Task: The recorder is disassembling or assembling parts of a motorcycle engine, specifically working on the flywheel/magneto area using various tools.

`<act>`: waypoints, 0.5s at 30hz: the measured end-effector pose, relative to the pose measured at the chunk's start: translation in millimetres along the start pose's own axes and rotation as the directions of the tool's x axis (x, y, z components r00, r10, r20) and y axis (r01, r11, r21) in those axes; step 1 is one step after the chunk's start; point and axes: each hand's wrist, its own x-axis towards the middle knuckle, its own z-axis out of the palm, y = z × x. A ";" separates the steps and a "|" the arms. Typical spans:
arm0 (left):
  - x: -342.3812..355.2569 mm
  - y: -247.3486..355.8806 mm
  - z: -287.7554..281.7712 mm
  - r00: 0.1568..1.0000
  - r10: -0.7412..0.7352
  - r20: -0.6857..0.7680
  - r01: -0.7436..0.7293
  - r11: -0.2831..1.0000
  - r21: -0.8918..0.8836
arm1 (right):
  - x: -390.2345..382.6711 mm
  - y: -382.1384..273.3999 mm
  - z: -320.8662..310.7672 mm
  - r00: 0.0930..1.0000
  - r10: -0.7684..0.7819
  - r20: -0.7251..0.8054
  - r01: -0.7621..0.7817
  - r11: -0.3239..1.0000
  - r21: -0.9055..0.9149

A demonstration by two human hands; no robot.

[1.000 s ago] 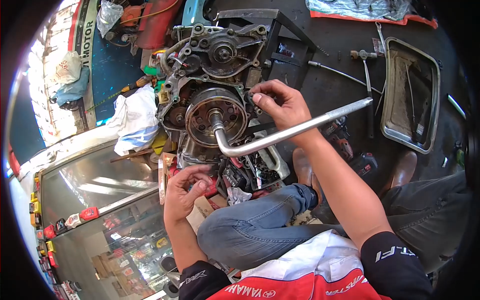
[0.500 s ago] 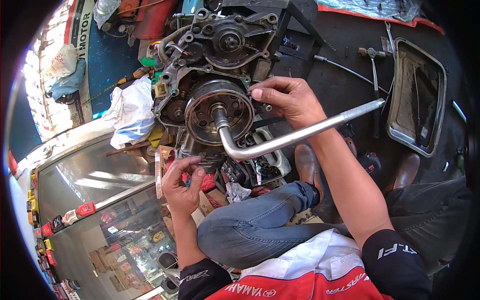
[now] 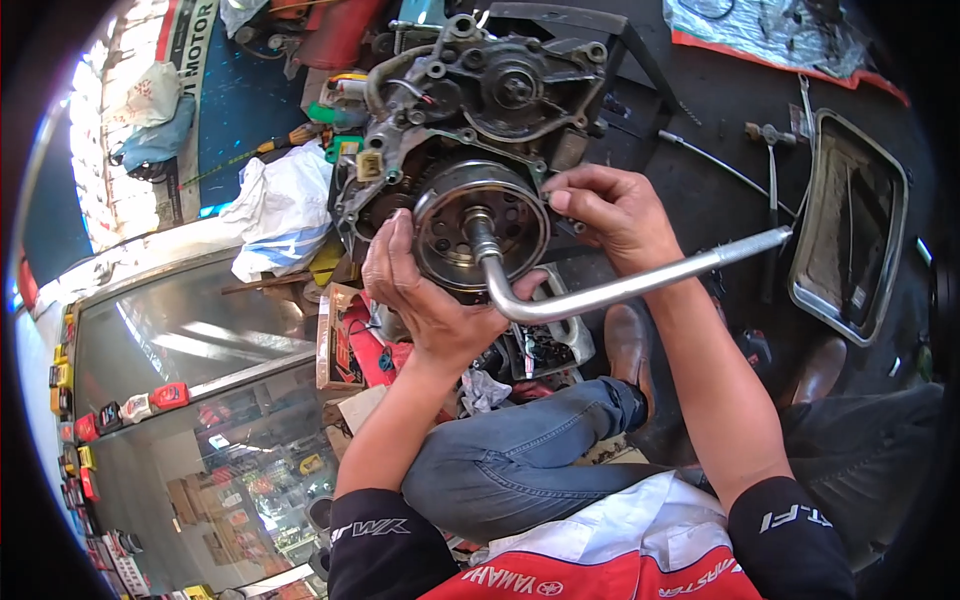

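Observation:
A round metal flywheel (image 3: 437, 238) sits in the lower part of an opened engine (image 3: 490, 90). An L-shaped socket wrench (image 3: 620, 294) stands with its socket end at the flywheel's centre; its long handle reaches right, passing over my right forearm. My left hand (image 3: 435, 310) cups the flywheel's lower left rim, fingers along the left side and thumb by the lower right. Beside the flywheel's right rim, my right hand (image 3: 615, 215) pinches thumb and forefinger together at the engine case's edge. Whatever lies between those fingertips is too small to make out.
Right of the engine lie a hammer (image 3: 771, 170), a thin metal rod (image 3: 700, 155) and a metal tray (image 3: 895, 260). A white plastic bag (image 3: 285, 205) is at the left, above a glass display case (image 3: 190, 320). An open box (image 3: 340, 340) stands below the engine.
My left hand has moved up and right from below the engine onto the flywheel's rim. My right hand keeps its pinch by the right rim. The whole view has shifted slightly.

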 end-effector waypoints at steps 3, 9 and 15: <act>5.2 0.3 4.6 1.000 0.020 -0.011 -0.019 0.997 0.070 | 0.3 0.5 -2.5 0.999 -0.004 0.036 0.002 0.999 0.055; 13.7 -4.3 11.3 0.995 0.092 -0.026 -0.089 0.989 0.118 | 3.3 4.4 -4.3 0.997 -0.012 0.078 0.005 0.996 0.084; 23.6 -6.5 9.5 0.991 0.129 -0.022 -0.127 0.988 0.083 | 0.6 -2.9 -1.9 0.997 0.003 0.083 -0.012 0.995 0.099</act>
